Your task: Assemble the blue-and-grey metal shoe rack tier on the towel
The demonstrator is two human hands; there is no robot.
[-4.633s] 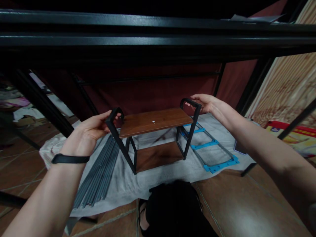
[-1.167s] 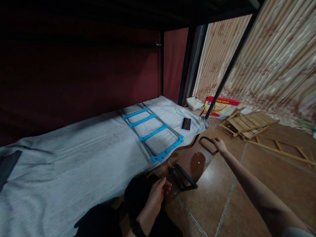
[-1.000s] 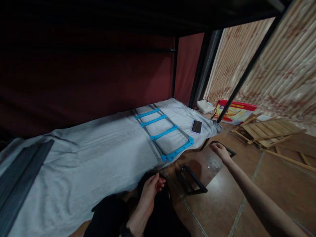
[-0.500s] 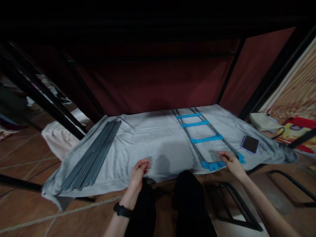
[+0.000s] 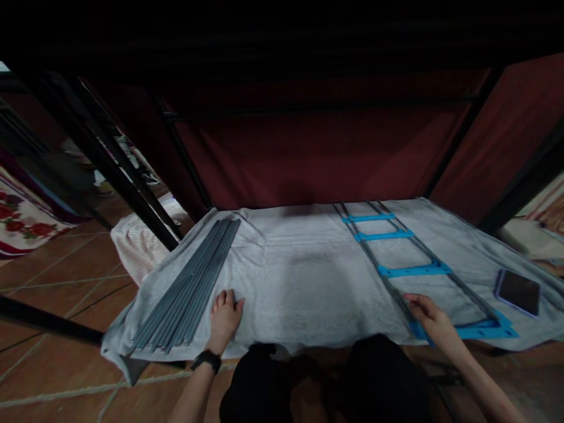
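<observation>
A frame of grey rods joined by blue plastic crosspieces lies on a pale grey cloth at the right. My right hand is over its near left corner, thumb and fingers closed at the left grey rod; the palm hides part of the near blue crosspiece. My left hand rests on the cloth, fingers stretched and slightly apart. It is just right of a bundle of loose grey rods lying side by side, and it holds nothing.
The grey cloth covers a low surface before my knees. A phone lies right of the frame. Black metal posts stand on both sides, with a dark red curtain behind. A striped cloth hangs at left.
My left hand has moved left and down onto the cloth beside the loose rods. The view has shifted left, and my right hand has gone to the frame's left rod.
</observation>
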